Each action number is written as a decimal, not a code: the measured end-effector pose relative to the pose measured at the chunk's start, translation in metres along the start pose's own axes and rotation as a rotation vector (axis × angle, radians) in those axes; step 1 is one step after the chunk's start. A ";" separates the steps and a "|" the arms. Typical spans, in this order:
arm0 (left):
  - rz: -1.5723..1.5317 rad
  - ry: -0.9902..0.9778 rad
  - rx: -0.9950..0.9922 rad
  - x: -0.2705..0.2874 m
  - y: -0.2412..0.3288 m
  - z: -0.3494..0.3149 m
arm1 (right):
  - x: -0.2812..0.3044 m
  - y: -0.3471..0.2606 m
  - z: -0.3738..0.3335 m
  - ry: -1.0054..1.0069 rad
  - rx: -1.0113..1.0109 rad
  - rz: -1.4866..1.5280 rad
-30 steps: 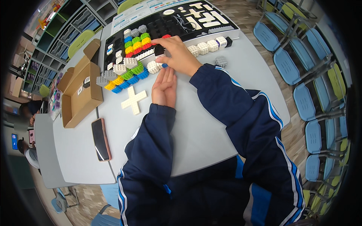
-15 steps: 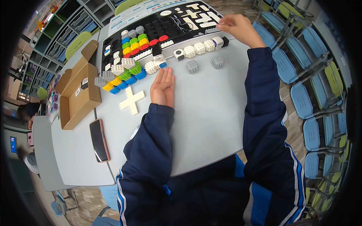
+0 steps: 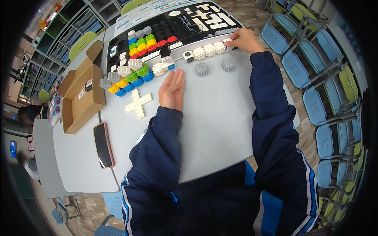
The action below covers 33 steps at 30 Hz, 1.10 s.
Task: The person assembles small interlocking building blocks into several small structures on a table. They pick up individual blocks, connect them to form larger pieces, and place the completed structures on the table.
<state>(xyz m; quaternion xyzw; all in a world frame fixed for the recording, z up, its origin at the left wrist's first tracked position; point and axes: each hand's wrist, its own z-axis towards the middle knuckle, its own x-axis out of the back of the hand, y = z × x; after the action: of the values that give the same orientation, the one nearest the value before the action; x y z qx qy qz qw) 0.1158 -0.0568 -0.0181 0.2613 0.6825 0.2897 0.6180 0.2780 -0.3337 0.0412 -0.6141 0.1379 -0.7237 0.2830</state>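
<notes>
My left hand [image 3: 172, 90] rests on the table with its palm turned up and fingers stretched out, holding nothing. Just beyond its fingertips are a white-and-blue block [image 3: 168, 63] and a studded white block [image 3: 158, 69]. At the right end of a row of white blocks [image 3: 209, 50], my right hand [image 3: 246, 40] has its thumb and fingers closed on a white cube block [image 3: 227, 42], mostly covered by the fingers. Two grey studded cubes [image 3: 201, 69] stand apart on the table, nearer to me than that row.
Behind the blocks lies a black sorting tray [image 3: 159, 29] with white plates and a cable. Left of my hand are stacked coloured blocks [image 3: 132, 76], a white cross-shaped plate [image 3: 138, 104], an open cardboard box [image 3: 83, 103] and a phone [image 3: 104, 145]. Blue chairs [image 3: 296, 65] line the right.
My right hand has come down from above the tray's right edge to the end of the white row and taken hold of the end cube. My left hand has barely moved.
</notes>
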 end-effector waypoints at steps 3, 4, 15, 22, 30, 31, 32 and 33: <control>0.022 -0.015 0.009 0.001 0.000 0.000 | 0.000 -0.006 -0.004 0.027 0.001 -0.029; 0.028 -0.021 0.013 0.001 0.000 0.000 | 0.000 -0.011 -0.005 0.050 0.011 -0.064; 0.058 -0.025 0.016 0.000 0.000 0.000 | -0.068 -0.096 -0.035 0.060 0.371 -0.105; 0.079 -0.037 0.007 -0.002 -0.001 -0.001 | -0.089 -0.109 -0.052 0.134 0.315 -0.276; 0.012 -0.077 0.078 0.001 0.001 0.003 | -0.090 -0.110 -0.054 0.243 0.336 -0.212; 0.023 -0.093 0.076 0.001 0.001 0.002 | -0.085 -0.113 -0.054 0.248 0.337 -0.135; 0.028 -0.112 0.052 0.001 0.002 0.003 | -0.079 -0.116 -0.054 0.253 0.338 -0.059; 0.033 -0.126 0.030 0.002 0.003 0.001 | -0.074 -0.120 -0.055 0.253 0.338 0.020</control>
<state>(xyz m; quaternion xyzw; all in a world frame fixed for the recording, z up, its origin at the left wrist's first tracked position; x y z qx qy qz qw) 0.1168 -0.0527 -0.0176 0.2993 0.6422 0.2727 0.6508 0.2027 -0.2026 0.0352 -0.4608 0.0549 -0.8050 0.3695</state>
